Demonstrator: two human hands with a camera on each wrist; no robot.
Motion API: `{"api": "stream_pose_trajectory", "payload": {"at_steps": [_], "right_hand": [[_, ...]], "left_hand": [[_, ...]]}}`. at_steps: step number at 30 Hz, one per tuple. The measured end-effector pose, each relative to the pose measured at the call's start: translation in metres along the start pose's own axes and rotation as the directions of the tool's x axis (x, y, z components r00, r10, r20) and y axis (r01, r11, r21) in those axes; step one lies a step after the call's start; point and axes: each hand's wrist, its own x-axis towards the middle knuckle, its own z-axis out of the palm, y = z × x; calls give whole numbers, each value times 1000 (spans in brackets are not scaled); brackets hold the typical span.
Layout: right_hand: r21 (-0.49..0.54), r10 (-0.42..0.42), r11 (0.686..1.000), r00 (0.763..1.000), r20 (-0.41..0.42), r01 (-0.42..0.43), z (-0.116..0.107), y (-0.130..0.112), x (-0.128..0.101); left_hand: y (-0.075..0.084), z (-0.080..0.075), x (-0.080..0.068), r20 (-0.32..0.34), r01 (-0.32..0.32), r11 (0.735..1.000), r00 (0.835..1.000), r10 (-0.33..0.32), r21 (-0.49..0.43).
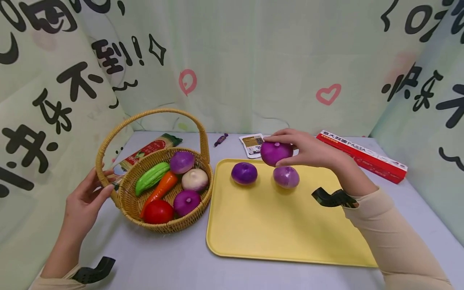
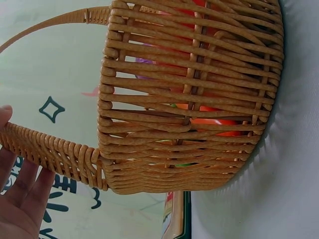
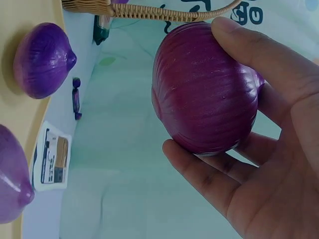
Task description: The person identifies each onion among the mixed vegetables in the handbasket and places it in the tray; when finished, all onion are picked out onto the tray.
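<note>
My right hand grips a purple onion above the back of the yellow tray. In the right wrist view the onion sits between thumb and fingers, off the tray. A dark purple onion and a lighter one lie on the tray beneath it. On the left, my left hand holds the wicker basket by the base of its handle, thumb and fingers on opposite sides. Inside are a green ridged gourd, a carrot, a tomato, two purple onions and a whitish bulb.
Behind the basket lies a red and green packet. A wrapped candy and a white pouch rest behind the tray. A long red box stands at the back right. Printed curtains enclose the white table.
</note>
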Motion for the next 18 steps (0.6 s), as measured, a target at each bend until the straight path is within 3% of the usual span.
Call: {"api": "stream_pose_trajectory", "payload": {"at_steps": [13, 18], "right_hand": [[-4, 96, 995, 995, -29, -97, 0, 17, -24], [18, 154, 988, 986, -56, -154, 2, 23, -38]], "left_hand": [[1, 0, -1, -4, 21, 1000, 1000, -21, 10], [0, 0, -2, 0, 1, 1000, 1000, -1, 6]]}}
